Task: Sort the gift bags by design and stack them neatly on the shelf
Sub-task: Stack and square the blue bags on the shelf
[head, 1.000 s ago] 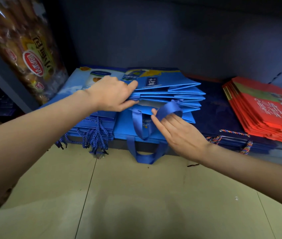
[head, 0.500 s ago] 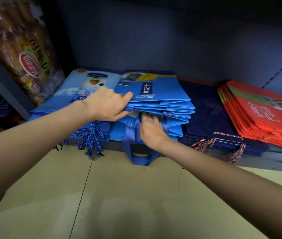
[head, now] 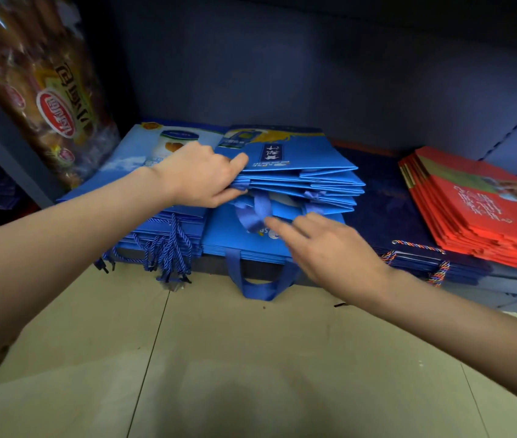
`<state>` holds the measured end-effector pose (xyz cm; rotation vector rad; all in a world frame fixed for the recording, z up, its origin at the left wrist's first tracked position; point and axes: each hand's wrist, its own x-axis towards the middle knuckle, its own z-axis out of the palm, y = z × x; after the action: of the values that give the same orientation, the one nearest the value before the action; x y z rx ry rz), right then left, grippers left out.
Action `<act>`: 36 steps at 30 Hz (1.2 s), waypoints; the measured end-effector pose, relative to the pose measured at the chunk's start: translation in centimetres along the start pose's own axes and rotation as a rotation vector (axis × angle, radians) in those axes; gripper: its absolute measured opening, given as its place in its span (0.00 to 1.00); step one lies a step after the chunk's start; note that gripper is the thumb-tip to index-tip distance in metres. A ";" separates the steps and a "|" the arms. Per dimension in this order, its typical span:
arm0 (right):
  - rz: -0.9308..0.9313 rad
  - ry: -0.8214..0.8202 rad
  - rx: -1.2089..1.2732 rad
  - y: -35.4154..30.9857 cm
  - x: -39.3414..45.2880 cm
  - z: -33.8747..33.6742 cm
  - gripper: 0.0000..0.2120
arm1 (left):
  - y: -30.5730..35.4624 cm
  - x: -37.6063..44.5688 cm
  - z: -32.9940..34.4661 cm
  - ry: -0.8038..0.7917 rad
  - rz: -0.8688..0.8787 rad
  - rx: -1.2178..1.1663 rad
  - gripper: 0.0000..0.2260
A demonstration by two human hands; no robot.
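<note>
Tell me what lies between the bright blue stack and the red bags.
In the head view, a low pile of dark navy bags with multicoloured rope handles lies between the bright blue stack and the red bags.

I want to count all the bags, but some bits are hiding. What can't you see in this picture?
Head view only:
- Lower blue bags: the lifted bundle and the right hand cover them.
- Left hand: its fingertips are tucked among the bags.
- Red bags: cut off by the right edge.
- Dark bags: too dim to see a design.
- Bag counts: edges too thin.
</note>
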<state>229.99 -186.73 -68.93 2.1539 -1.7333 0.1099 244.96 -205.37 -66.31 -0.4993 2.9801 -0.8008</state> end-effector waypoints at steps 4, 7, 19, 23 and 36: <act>-0.059 -0.043 -0.115 -0.4 1.8 2.6 0.34 | 0.1 0.0 0.0 0.000 0.012 0.000 0.19; -0.013 -0.011 -0.041 0.0 3.5 3.2 0.26 | 0.0 0.1 -0.1 -0.005 0.000 0.002 0.19; 0.145 -0.236 -0.007 -0.3 2.9 4.6 0.35 | 0.3 -0.4 1.7 0.201 0.001 -0.018 0.23; 0.331 -0.485 0.300 -0.8 5.6 4.2 0.25 | 1.3 -1.3 3.3 0.426 0.003 -0.186 0.27; 0.015 -0.232 0.175 1.5 -4.6 1.8 0.28 | 3.0 -0.4 3.4 0.333 0.020 -0.198 0.29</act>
<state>227.12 -183.34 -71.53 2.3596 -1.9312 0.0164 244.72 -204.43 -70.82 -0.3718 3.3887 -0.6473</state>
